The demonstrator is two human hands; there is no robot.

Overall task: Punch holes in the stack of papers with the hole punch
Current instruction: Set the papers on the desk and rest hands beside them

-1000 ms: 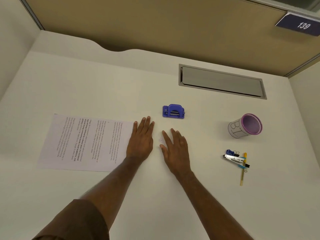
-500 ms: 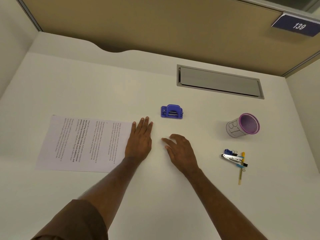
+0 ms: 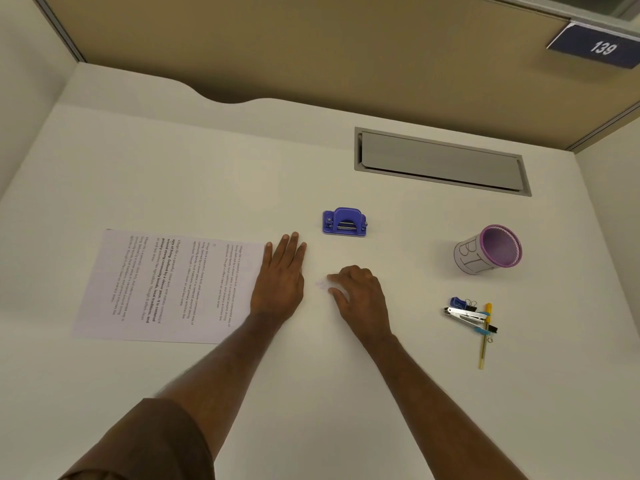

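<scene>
The stack of papers (image 3: 166, 285) lies left of centre on the worktop (image 3: 173, 168); the hole punch (image 3: 344, 222) sits mid-frame, above both hands – left hand (image 3: 280, 282) at the papers' right edge, right hand (image 3: 360, 296) beside it; a cup (image 3: 488, 249) and stapler (image 3: 465, 317) lie far right

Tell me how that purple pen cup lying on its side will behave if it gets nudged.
The pen cup lies on its side on the desk, so its round wall will probably let it roll. Its mouth looks wider than its base, so it would likely curve rather than run straight. It appears empty, so it is probably light and easily shifted.
</scene>
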